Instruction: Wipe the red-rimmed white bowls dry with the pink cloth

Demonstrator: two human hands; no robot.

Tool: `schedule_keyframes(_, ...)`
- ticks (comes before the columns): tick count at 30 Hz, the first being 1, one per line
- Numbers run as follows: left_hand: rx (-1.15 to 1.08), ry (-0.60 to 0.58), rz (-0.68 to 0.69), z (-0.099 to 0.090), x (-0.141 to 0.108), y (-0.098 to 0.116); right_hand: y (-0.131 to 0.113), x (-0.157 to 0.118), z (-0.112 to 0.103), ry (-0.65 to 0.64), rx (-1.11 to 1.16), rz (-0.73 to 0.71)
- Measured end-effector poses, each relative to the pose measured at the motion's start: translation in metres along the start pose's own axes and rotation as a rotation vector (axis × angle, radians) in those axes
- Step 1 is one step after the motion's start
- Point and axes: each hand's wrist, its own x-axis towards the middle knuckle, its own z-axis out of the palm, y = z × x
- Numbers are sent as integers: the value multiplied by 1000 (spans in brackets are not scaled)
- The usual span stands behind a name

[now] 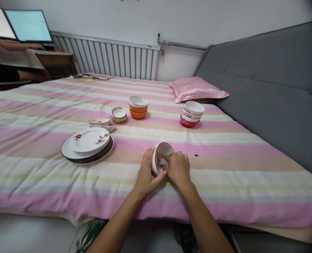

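Observation:
A white bowl with a red rim [155, 162] is tilted on its side on the striped bedsheet, its opening facing right. My left hand [146, 174] grips it from the left, thumb across the lower rim. The fingers of my right hand [177, 168] reach inside the bowl, pressing a crumpled whitish cloth [163, 162] against its inner wall. Left of my hands lies a stack of plates [89, 140], the top one with red flowers. Farther back are orange bowls [138, 113] under a white one, and a leaning stack of red and white bowls [191, 115].
Small dishes [118, 114] and shallow dishes [99, 121] sit behind the plates. A pink pillow [198, 88] lies by the grey headboard [264, 77]. Cables [92, 77] lie at the far edge. At the left, a person's arm [11, 45] rests on a desk with monitors.

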Motion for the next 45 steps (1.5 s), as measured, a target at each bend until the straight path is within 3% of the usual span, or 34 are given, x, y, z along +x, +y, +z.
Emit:
schedule_keyframes(8,-3,0,11,2,0,-4,6,2,-11,-225,254,-33)
schedule_keyframes(17,-46,5,30,4,-2,-10,14,4,-6,-455,927,-112)
schedule_keyframes(19,-52,7,25,4,-2,-11,14,5,-5,-419,971,-72)
schedule_keyframes(22,-67,32,4,3,-1,-11,17,7,-3,-224,900,8)
schedule_keyframes(26,-67,66,-40,2,0,-11,17,8,-2,42,730,168)
schedule_keyframes(29,-71,66,-34,3,0,-11,8,7,-2,164,519,259)
schedule_keyframes(33,-47,77,-15,5,1,-11,-10,4,-2,135,277,308)
schedule_keyframes(36,-31,84,1,7,1,-13,-19,6,0,76,221,330)
schedule_keyframes(40,-44,69,-2,6,0,-13,-21,11,5,79,271,349)
schedule_keyframes(45,-45,27,8,4,0,-12,-16,15,14,121,523,314)
